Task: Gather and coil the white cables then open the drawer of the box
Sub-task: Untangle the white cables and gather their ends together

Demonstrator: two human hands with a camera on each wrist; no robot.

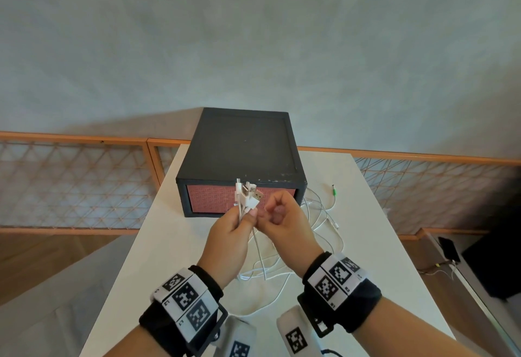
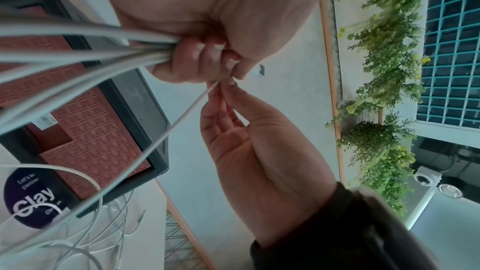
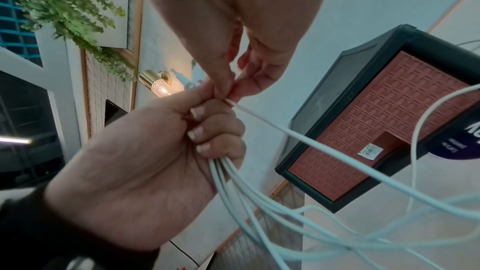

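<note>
Left hand (image 1: 228, 239): raised over the white rectangular table (image 1: 169, 244), in front of the box; fingers curled round a bundle of thin white cables (image 1: 260, 255), with the thumb pressed on top.
Plug ends (image 1: 248, 194): several white connectors, one with a bare metal USB tip, stand up out of the left fist and overlap the box front in the head view.
Cable runs: below the fist the white cables hang down and spread in loose loops on the table, under and to the right of both hands; in the left wrist view (image 2: 85, 56) they fan out from the fist as parallel strands.
Box (image 1: 239, 159): black rectangular box with a flat top, standing at the far end of the table, behind the hands.
Drawer (image 1: 217, 197): brick-red front panel with a woven relief pattern, flush inside the black frame, closed; a small white label (image 3: 370, 151) sits at its cut-out notch.
Right hand (image 1: 284, 222): touching the left hand; thumb and forefinger pinch a single white strand (image 3: 259, 117) just beside the left fist, the other fingers loosely curled.
Loose end (image 1: 334, 189): a plug with a green collar lies on the table, right of the box, apart from both hands.
Wristbands (image 1: 337, 280): black bands with black-and-white square markers, one on each wrist.
</note>
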